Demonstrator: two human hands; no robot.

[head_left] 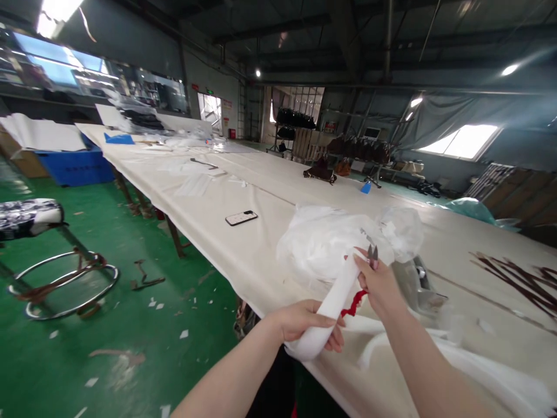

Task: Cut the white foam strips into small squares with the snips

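My left hand [304, 322] is closed round the lower part of a strip of soft white wrapping material [339, 293], thumb on top. My right hand [379, 284] pinches the strip's upper end and also holds small metal snips [373, 254], whose blades point up past the fingers. A crinkled red band [355, 303] hangs between the two hands; what it is fastened to is hidden. Just beyond the hands lies a heap of clear plastic bags with white filling [319, 241]. More white wrapping [483, 363] lies on the table by my right forearm.
The long table [270, 255] has a cream cover. On it are a phone [241, 217], dark brown straps [513, 281] and a dark bag [321, 173]. To the left are a stool [65, 284] and a blue crate [73, 167]. Scraps litter the green floor.
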